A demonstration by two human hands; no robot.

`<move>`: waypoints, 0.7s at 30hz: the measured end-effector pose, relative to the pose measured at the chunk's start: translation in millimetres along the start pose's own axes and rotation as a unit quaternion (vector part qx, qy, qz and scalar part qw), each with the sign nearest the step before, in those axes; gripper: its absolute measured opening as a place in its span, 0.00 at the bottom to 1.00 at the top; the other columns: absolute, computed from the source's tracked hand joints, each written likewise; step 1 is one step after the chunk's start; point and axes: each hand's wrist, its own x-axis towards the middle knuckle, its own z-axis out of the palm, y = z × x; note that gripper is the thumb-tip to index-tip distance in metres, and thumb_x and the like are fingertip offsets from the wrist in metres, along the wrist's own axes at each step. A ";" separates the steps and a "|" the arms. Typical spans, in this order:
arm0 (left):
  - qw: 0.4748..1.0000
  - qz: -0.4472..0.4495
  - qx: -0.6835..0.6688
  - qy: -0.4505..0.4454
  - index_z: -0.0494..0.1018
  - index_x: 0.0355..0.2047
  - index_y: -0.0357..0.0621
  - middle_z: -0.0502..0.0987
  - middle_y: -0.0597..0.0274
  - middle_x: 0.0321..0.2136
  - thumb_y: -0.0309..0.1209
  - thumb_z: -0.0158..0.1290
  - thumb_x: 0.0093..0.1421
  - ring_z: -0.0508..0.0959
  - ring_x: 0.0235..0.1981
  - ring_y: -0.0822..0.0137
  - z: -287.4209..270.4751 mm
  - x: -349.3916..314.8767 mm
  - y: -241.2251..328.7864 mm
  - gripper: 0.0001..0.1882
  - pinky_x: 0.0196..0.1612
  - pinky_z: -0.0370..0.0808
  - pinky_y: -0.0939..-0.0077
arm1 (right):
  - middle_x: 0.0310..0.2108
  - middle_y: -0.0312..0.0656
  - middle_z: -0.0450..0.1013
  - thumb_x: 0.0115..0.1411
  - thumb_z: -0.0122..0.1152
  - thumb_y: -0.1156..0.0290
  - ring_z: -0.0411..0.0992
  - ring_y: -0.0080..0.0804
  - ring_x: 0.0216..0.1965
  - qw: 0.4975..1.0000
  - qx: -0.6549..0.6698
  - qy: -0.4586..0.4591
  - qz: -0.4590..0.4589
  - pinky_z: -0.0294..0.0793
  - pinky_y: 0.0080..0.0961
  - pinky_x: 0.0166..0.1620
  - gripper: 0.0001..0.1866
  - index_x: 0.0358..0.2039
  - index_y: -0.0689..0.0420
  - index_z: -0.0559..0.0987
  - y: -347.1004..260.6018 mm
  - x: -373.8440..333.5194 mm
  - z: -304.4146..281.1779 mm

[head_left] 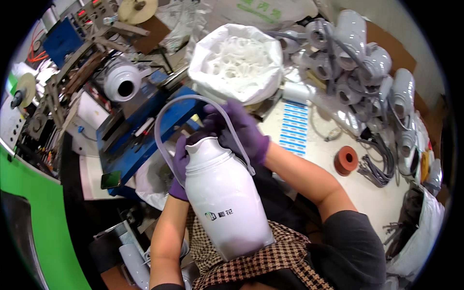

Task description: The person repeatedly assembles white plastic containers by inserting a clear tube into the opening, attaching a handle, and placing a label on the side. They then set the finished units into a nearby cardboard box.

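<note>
The white jug [224, 193] is tilted over the checked apron [285, 237], its inside hidden. The left hand [180, 166] holds its neck [208, 163] from the side; the right hand [244, 130] is curled behind the rim [201, 142], and I cannot tell whether it grips anything. Beyond, an open white sack [229, 93] is filled with pale plastic rings [241, 55]; at the right, a white bag [425, 234] holds dark pieces [410, 213]

One spouted flask [224, 188], two gloved hands [246, 133]

Also one flask at left [117, 75], at least seven piled flasks [350, 36] at right, overlapping too much for exactness; one bag [212, 89] of uncountable rings [239, 58]; one smartphone [111, 180]; one reddish-brown roll [348, 152]; two cream reels [128, 12].
</note>
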 end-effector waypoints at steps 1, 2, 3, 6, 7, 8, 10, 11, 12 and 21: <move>0.998 0.011 0.054 0.004 0.76 0.51 0.39 0.82 0.53 0.45 0.43 0.42 0.75 0.82 0.45 0.60 1.9 5.4 -10.4 0.21 0.51 0.78 0.67 | 0.45 0.39 0.75 0.71 0.55 0.54 0.73 0.30 0.50 0.990 -0.121 -0.060 -0.037 0.70 0.29 0.58 0.24 0.58 0.60 0.74 8.3 3.0 -26.9; 0.999 -0.012 0.052 0.008 0.75 0.52 0.39 0.81 0.54 0.47 0.41 0.43 0.75 0.81 0.46 0.60 -4.4 6.5 -28.7 0.20 0.52 0.78 0.67 | 0.52 0.41 0.75 0.69 0.59 0.53 0.71 0.34 0.58 0.962 -0.236 -0.109 -0.089 0.67 0.33 0.64 0.28 0.61 0.61 0.72 12.0 3.7 -54.4; 0.998 -0.036 0.042 0.025 0.75 0.54 0.39 0.80 0.55 0.48 0.39 0.44 0.74 0.80 0.47 0.60 -19.4 1.6 -46.5 0.19 0.53 0.77 0.67 | 0.60 0.43 0.68 0.63 0.65 0.51 0.66 0.33 0.62 0.933 -0.300 -0.161 -0.121 0.63 0.33 0.67 0.36 0.64 0.61 0.69 10.3 2.4 -72.8; 0.993 0.005 0.040 0.114 0.72 0.58 0.39 0.79 0.53 0.51 0.29 0.49 0.72 0.80 0.48 0.60 29.7 -21.0 -55.5 0.17 0.52 0.80 0.63 | 0.67 0.44 0.63 0.60 0.67 0.45 0.63 0.34 0.66 0.916 -0.311 -0.187 -0.169 0.59 0.31 0.69 0.45 0.68 0.61 0.64 -49.1 -48.2 -70.5; 0.923 0.122 0.348 0.111 0.71 0.59 0.40 0.78 0.55 0.51 0.29 0.48 0.72 0.79 0.49 0.61 14.0 -43.0 -62.5 0.17 0.55 0.78 0.64 | 0.68 0.45 0.63 0.61 0.66 0.44 0.64 0.35 0.67 0.927 -0.335 -0.094 -0.139 0.61 0.31 0.69 0.46 0.70 0.61 0.62 -81.1 -78.2 -61.0; 0.913 0.137 0.362 0.132 0.71 0.60 0.40 0.78 0.55 0.52 0.30 0.46 0.73 0.78 0.50 0.60 -8.0 -63.0 -63.6 0.18 0.56 0.78 0.63 | 0.68 0.46 0.63 0.62 0.64 0.43 0.65 0.36 0.67 0.933 -0.344 -0.006 -0.105 0.62 0.30 0.69 0.47 0.71 0.60 0.60 -103.2 -111.9 -60.2; 0.990 0.088 -0.083 0.077 0.72 0.60 0.39 0.77 0.55 0.53 0.33 0.44 0.73 0.77 0.51 0.58 -52.3 -82.5 -57.0 0.19 0.57 0.76 0.60 | 0.72 0.46 0.57 0.70 0.44 0.39 0.59 0.36 0.70 0.956 -0.108 0.162 -0.218 0.58 0.34 0.71 0.42 0.73 0.57 0.57 -138.4 -244.5 -163.0; 0.981 0.109 -0.148 0.059 0.72 0.60 0.39 0.77 0.55 0.53 0.34 0.43 0.74 0.77 0.52 0.57 -83.9 -109.2 -46.1 0.20 0.58 0.75 0.59 | 0.71 0.46 0.58 0.72 0.43 0.44 0.59 0.39 0.70 0.936 -0.150 0.083 -0.306 0.57 0.38 0.72 0.38 0.73 0.56 0.57 -171.3 -282.9 -144.2; 0.982 0.127 -0.124 0.069 0.72 0.60 0.39 0.77 0.57 0.54 0.34 0.44 0.73 0.78 0.51 0.58 -110.2 -132.7 -33.2 0.19 0.58 0.75 0.60 | 0.71 0.45 0.58 0.74 0.43 0.49 0.59 0.41 0.70 0.899 -0.179 0.006 -0.400 0.57 0.43 0.73 0.34 0.72 0.56 0.57 -207.8 -328.1 -119.1; 0.925 0.152 -0.081 0.339 0.73 0.46 0.43 0.75 0.60 0.41 0.32 0.51 0.69 0.74 0.42 0.63 -157.2 -243.0 -43.4 0.09 0.50 0.72 0.66 | 0.60 0.46 0.68 0.71 0.50 0.52 0.65 0.42 0.61 0.579 -0.390 0.595 -0.398 0.66 0.46 0.64 0.27 0.61 0.58 0.71 -378.0 -520.8 -160.4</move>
